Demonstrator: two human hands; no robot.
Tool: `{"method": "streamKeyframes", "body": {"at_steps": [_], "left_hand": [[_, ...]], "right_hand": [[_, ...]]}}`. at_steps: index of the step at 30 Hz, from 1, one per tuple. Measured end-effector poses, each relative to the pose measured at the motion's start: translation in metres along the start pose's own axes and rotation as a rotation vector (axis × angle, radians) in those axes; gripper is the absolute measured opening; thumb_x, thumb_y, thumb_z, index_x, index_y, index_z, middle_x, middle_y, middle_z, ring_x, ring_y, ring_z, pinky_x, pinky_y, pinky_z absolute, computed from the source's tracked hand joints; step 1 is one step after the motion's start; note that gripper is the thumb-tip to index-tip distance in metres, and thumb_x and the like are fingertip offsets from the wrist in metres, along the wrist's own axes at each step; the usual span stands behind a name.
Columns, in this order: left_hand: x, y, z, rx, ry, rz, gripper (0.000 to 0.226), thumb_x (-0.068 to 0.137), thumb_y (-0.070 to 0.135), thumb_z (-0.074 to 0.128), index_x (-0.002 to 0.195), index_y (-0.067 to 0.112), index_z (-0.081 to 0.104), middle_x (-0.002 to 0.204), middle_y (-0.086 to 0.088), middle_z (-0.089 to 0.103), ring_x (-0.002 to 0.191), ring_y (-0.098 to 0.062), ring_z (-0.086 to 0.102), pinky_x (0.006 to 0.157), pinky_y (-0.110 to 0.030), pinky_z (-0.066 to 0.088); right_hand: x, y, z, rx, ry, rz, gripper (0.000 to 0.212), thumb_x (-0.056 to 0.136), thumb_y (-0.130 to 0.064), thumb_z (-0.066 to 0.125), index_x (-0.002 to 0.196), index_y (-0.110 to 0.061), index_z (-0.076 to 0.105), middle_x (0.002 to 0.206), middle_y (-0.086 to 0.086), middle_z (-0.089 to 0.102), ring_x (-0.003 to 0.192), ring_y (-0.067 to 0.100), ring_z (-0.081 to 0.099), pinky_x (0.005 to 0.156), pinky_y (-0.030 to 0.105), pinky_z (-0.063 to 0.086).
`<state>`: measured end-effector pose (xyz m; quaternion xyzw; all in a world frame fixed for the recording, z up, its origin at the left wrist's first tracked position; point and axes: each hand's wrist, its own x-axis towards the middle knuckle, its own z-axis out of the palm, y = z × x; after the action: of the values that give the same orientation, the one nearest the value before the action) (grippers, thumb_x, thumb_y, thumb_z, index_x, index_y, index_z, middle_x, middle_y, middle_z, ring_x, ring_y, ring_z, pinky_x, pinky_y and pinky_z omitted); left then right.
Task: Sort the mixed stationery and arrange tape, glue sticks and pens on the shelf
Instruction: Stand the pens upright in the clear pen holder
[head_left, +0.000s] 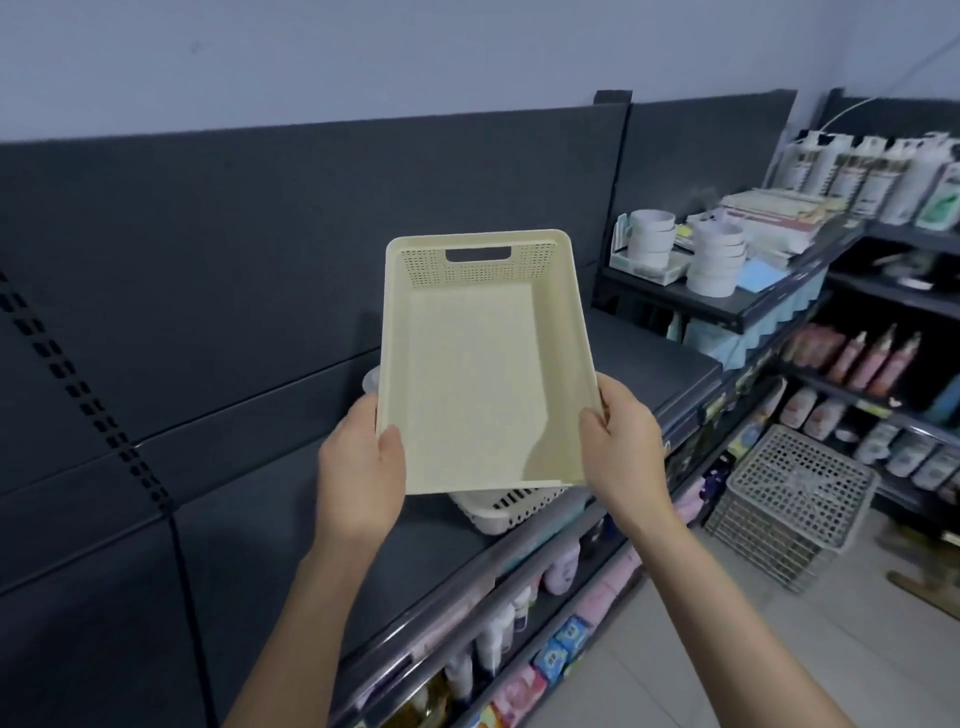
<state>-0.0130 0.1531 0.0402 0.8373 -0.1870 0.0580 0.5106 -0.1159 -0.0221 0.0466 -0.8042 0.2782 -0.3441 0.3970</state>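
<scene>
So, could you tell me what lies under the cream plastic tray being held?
A white slotted plastic basket pokes out below the cream plastic tray on the dark shelf; its contents are covered.

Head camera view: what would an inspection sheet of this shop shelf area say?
Surface: dark grey shelf, matte.
Job's things: cream tray, empty, held above the shelf; tape, glue sticks, pens: nothing seen.
Clutter: white slotted basket on the shelf beneath the tray.
Grippers: left hand and right hand grip the tray's near corners.
Cables: white cable along the far-right wall.
Surroundings: stacked bowls, pump bottles, grey crate on the floor.
</scene>
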Motion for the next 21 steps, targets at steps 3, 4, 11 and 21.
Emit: {"method": "streamKeyframes", "body": {"at_steps": [3,4,11,21], "left_hand": [[0.026,0.005,0.018,-0.023,-0.013,-0.001,0.032,0.091,0.000,0.042,0.110,0.018,0.059,0.091,0.003,0.064,0.085,-0.018,0.061,0.067,-0.025,0.049],[0.033,0.005,0.024,-0.025,-0.015,-0.005,0.028,0.091,0.000,0.043,0.105,0.018,0.059,0.089,-0.001,0.065,0.084,-0.023,0.061,0.068,-0.034,0.050],[0.064,0.000,0.055,0.141,0.028,-0.203,0.021,0.088,0.004,0.043,0.098,0.012,0.059,0.085,-0.005,0.064,0.079,-0.024,0.058,0.062,-0.039,0.048],[0.057,0.015,0.094,0.149,0.201,-0.397,0.019,0.086,0.001,0.042,0.096,0.005,0.059,0.090,-0.012,0.065,0.082,-0.034,0.060,0.060,-0.031,0.041]], "right_hand": [[0.047,0.009,0.006,-0.003,-0.076,0.001,0.033,0.083,0.005,0.033,0.090,-0.016,0.057,0.071,-0.001,0.054,0.061,0.012,0.043,0.051,0.026,0.030],[0.061,0.014,0.010,-0.005,-0.095,0.008,0.033,0.082,0.005,0.033,0.087,-0.016,0.057,0.069,-0.003,0.052,0.060,0.012,0.042,0.050,0.026,0.030],[0.118,0.047,0.039,0.041,-0.255,0.034,0.030,0.081,0.006,0.033,0.083,-0.009,0.058,0.062,-0.004,0.046,0.054,0.012,0.036,0.046,0.016,0.026],[0.173,0.079,0.046,0.097,-0.545,-0.048,0.024,0.077,0.009,0.032,0.065,-0.007,0.044,0.057,-0.001,0.040,0.052,0.013,0.029,0.039,0.016,0.024]]}}
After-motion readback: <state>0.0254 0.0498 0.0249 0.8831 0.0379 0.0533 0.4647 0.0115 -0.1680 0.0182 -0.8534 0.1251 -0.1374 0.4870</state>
